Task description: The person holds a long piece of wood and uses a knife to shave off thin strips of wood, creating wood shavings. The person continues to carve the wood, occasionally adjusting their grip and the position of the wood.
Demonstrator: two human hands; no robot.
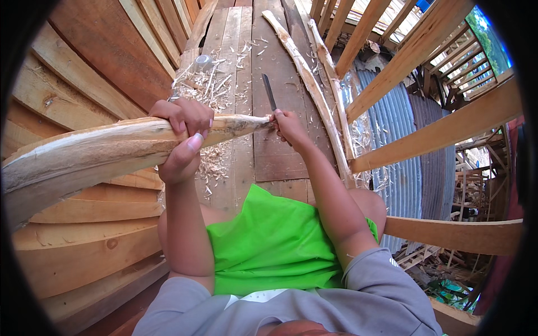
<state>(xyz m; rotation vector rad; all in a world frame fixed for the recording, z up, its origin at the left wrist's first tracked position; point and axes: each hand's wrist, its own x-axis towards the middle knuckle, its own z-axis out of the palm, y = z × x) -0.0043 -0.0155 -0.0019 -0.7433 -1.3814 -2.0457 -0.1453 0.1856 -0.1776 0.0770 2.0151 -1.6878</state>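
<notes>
A long peeled wooden pole (112, 143) crosses from the left edge to the middle, tapering to a pale end near my right hand. My left hand (182, 131) is closed around it, fingers over the top and thumb on the near side. My right hand (290, 129) grips the handle of a knife (269, 91). Its dark, narrow blade points away from me, just beyond the pole's tapered end. Whether my right hand also touches that end, I cannot tell. Wood shavings (216, 92) lie on the planks below.
Two peeled poles (307, 78) lie lengthwise on the plank floor (273, 159) to the right. A clear plastic cup (203, 63) sits among shavings. Board walling (101, 235) stands at the left; slanted rails (437, 126) line the right, with corrugated metal sheets (386, 129) beyond.
</notes>
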